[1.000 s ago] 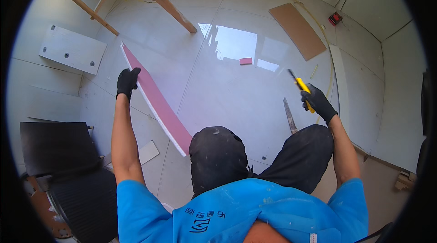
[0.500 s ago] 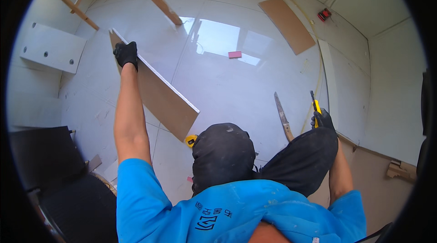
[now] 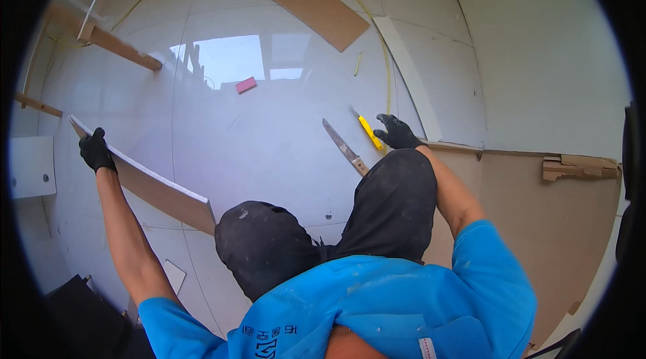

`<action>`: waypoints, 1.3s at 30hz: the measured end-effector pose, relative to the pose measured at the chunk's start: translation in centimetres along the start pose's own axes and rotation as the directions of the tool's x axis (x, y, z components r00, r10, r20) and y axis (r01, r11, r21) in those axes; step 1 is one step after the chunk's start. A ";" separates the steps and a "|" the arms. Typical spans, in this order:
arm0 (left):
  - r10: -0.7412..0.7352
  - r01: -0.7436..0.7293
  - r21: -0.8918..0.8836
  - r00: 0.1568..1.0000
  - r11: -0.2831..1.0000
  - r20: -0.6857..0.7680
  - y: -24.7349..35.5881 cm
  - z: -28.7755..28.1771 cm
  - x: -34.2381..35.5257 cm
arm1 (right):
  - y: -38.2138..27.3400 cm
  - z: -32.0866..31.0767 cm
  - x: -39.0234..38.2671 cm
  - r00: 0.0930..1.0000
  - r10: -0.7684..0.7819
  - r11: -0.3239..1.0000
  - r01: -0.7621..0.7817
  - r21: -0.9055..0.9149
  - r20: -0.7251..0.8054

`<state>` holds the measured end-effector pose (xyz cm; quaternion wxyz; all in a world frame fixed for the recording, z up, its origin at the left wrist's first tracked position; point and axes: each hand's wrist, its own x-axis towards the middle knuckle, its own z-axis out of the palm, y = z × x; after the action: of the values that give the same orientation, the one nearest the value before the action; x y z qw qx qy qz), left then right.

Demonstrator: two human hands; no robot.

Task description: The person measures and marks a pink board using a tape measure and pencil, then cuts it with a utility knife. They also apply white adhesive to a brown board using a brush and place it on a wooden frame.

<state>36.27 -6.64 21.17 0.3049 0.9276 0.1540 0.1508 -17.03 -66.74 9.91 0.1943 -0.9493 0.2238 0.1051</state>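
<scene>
the yellow cutter [image 3: 369, 132], held a second ago, lies just right of the saw [image 3: 342, 144], freeing the spread-fingered right hand [image 3: 398, 133]; left of the saw, the left hand [image 3: 97, 151] grips a board [image 3: 158, 189].

Head view: left one of two fisheye cameras worn side by side on the person's head. Looks steeply down and a little forward; upright, unmirrored, picture left being the wearer's left. Closest to the lens: blue shirt [image 3: 343, 292], along the lower edge. Next out, dark-trousered knees [image 3: 397, 187], below centre. Pale tiled floor [image 3: 269, 144] fills the middle, seen from above. Left hand [image 3: 97, 150] lies toward the left rim, right hand [image 3: 400, 133] right of centre, both farther off than the shirt. Brown board [image 3: 318, 12], near the top, farther still. Pale wall [image 3: 538, 69] at right; edges bow, corners round off to black.
</scene>
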 end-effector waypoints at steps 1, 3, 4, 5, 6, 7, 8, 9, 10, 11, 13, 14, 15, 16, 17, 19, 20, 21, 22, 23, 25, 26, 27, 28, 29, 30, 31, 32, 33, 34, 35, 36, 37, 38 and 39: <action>-0.010 0.009 -0.006 1.000 1.000 -0.013 -0.5 -0.5 0.4 | -0.7 -1.5 1.6 0.997 0.001 0.999 -0.004 0.032 0.075; -0.021 0.021 -0.013 1.000 1.000 -0.021 -0.6 -0.9 0.5 | -2.9 -4.3 4.2 0.993 0.028 0.998 -0.033 0.044 0.117; -0.027 0.027 -0.017 1.000 1.000 0.006 -0.3 -1.1 0.1 | -3.9 -5.7 5.1 0.989 0.046 0.998 -0.052 0.042 0.138; -0.020 0.020 -0.022 1.000 1.000 0.003 -0.7 -0.9 0.6 | -4.2 -6.6 6.0 0.992 -0.027 0.999 0.023 0.036 0.125; -0.014 0.014 -0.027 1.000 1.000 0.001 -1.0 -0.8 1.2 | -4.3 -7.0 7.0 0.989 -0.100 0.995 0.097 0.028 0.113; -0.008 0.008 -0.031 1.000 0.999 -0.002 -1.4 -0.6 1.7 | -4.6 -7.2 7.7 0.977 -0.203 0.979 0.204 -0.011 0.069; 0.005 -0.005 -0.035 1.000 0.999 0.005 -1.8 -0.5 2.0 | -5.1 -7.0 8.3 0.966 -0.254 0.967 0.254 -0.002 0.047; 0.018 -0.016 -0.048 0.999 0.999 0.035 -0.7 0.5 0.7 | -4.5 -6.8 8.6 0.963 -0.254 0.966 0.256 -0.013 0.084; 0.032 -0.029 -0.053 0.998 0.998 0.049 -0.2 0.5 0.2 | -5.0 -6.5 9.1 0.955 -0.270 0.962 0.273 -0.015 0.119; 0.034 -0.031 -0.050 0.997 0.998 0.062 0.0 1.0 0.1 | -5.4 -6.0 9.3 0.960 -0.239 0.971 0.238 0.023 0.144; 0.033 -0.031 -0.029 0.996 0.999 0.082 -0.1 1.9 0.1 | -6.5 -4.9 9.5 0.960 -0.190 0.980 0.172 0.103 0.203; 0.041 -0.042 0.012 0.997 0.999 0.060 0.1 2.7 0.1 | -6.6 -4.8 9.1 0.963 -0.192 0.978 0.173 0.114 0.187; 0.052 -0.054 0.054 0.998 0.997 0.039 0.4 3.8 0.0 | -6.2 -4.5 8.7 0.967 -0.192 0.977 0.172 0.126 0.170; 0.064 -0.065 0.095 0.998 0.993 0.019 0.7 4.8 -0.1 | -5.7 -4.2 8.2 0.970 -0.191 0.976 0.171 0.138 0.152; 0.069 -0.066 0.102 0.997 0.993 -0.022 0.8 6.0 -0.6 | -5.1 -4.0 7.7 0.971 -0.158 0.984 0.139 0.114 0.179; 0.104 -0.088 0.186 0.992 0.979 -0.076 1.4 8.7 -2.1 | -2.9 -3.2 6.2 0.972 -0.079 0.996 0.066 0.065 0.223; 0.123 -0.097 0.226 0.987 0.969 -0.101 1.8 9.8 -2.8 | -1.8 -2.9 5.5 0.969 -0.021 0.999 0.012 0.038 0.248; 0.089 -0.097 0.276 0.995 0.956 0.041 2.4 10.6 -3.4 | -0.7 -2.2 4.2 0.960 0.044 0.999 -0.049 0.010 0.278; 0.086 -0.100 0.320 0.995 0.942 0.056 2.7 11.4 -4.0 | 0.2 -1.5 3.5 0.947 0.097 0.995 -0.097 -0.015 0.306; 0.081 -0.102 0.362 0.994 0.926 0.071 3.0 12.3 -4.9 | 1.1 -0.8 2.4 0.956 -0.113 0.984 0.146 -0.106 0.271; 0.051 -0.081 0.444 0.996 0.892 0.080 2.3 13.6 -5.4 | 1.2 0.6 0.8 0.970 -0.153 0.986 0.164 -0.039 0.191; 0.020 -0.061 0.473 0.996 0.879 0.091 2.0 15.4 -6.2 | 2.4 0.9 -0.6 0.977 -0.188 0.982 0.190 -0.002 0.104; 0.019 -0.077 0.436 0.990 0.897 0.137 -1.9 15.8 -2.9 | 0.8 1.1 0.8 0.972 -0.114 0.993 0.108 0.042 0.204; 0.105 -0.140 0.421 0.989 0.896 0.105 -3.6 16.7 -2.5 | 0.3 1.2 1.1 0.965 -0.104 0.994 0.091 0.065 0.239; 0.197 -0.205 0.418 0.978 0.885 0.062 -5.0 16.8 -1.8 | 0.0 1.4 1.3 0.955 -0.207 0.978 0.196 0.068 0.214; 0.121 -0.153 0.416 0.987 0.896 0.102 -4.1 17.5 -2.9 | -0.1 1.5 1.0 0.937 -0.303 0.953 0.300 0.043 0.176; 0.055 -0.111 0.393 0.987 0.913 0.151 -2.0 18.1 -5.8 | 0.5 1.0 -0.4 0.920 -0.360 0.932 0.361 0.023 0.157; 0.059 -0.119 0.303 0.978 0.946 0.201 -0.7 17.1 -8.3 | -0.2 -0.1 -1.1 0.940 -0.268 0.963 0.269 0.028 0.212; 0.063 -0.119 0.281 0.978 0.952 0.201 -1.9 15.5 -8.8 | -0.8 -0.4 -0.8 0.954 -0.131 0.990 0.114 0.079 0.268; 0.067 -0.118 0.253 0.977 0.960 0.203 -3.9 14.3 -9.2 | -1.1 -0.7 0.0 0.944 0.010 0.993 -0.049 0.110 0.331; -0.008 -0.040 0.287 0.986 0.957 0.166 -6.6 12.1 -9.5 | -1.5 -0.9 1.4 0.939 -0.133 0.990 0.110 0.090 0.317; -0.080 0.035 0.314 0.988 0.949 0.131 -10.3 9.9 -9.9 | -1.9 -1.1 3.0 0.914 -0.270 0.963 0.262 0.068 0.302; -0.164 0.122 0.306 0.980 0.944 0.115 -15.2 7.6 -10.2 | -2.2 -1.1 4.5 0.870 -0.402 0.913 0.405 0.050 0.285; -0.240 0.198 0.290 0.964 0.936 0.117 -18.7 5.8 -11.2 | -1.7 -1.1 6.6 0.774 -0.567 0.802 0.597 -0.028 0.282; -0.347 0.297 0.272 0.924 0.915 0.162 -19.1 5.3 -14.7 | -0.9 -1.4 8.0 0.719 -0.651 0.722 0.685 -0.095 0.242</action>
<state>21.21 -0.32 2.67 0.2245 0.9301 0.2902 -0.0188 -9.44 -69.61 9.16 0.1544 -0.9643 -0.1651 0.1379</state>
